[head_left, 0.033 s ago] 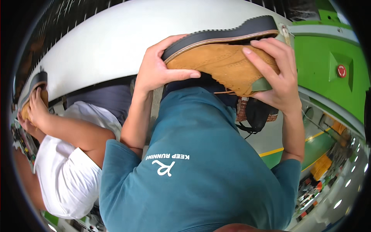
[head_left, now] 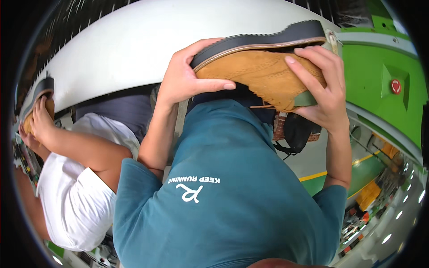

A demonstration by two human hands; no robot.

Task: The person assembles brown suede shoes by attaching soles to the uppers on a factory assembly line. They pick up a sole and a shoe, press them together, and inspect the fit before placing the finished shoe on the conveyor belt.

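A tan lace-up boot (head_left: 259, 67) is held sole up in front of me, over the near edge of the white worktop. Its black sole (head_left: 263, 41) has a ridged edge and a pale stitched rim, and a dark gap shows between sole and upper near the heel. Round the toe end, my left hand (head_left: 181, 78) is closed, thumb along the upper. My right hand (head_left: 328, 87) grips the heel end, fingers on the tan side and near the gap, thumb low by a green patch (head_left: 304, 99). A lace hangs under the upper.
The white worktop (head_left: 170, 40) curves across the back. On the right stands a green machine (head_left: 375, 67) with a red button (head_left: 396, 86). At the left, a co-worker in a white shirt (head_left: 80, 201) holds a similar boot (head_left: 44, 91). A black item (head_left: 297, 131) hangs below my boot.
The boot and both my hands sit very slightly further right and lower in the picture. My grip on the boot looks the same.
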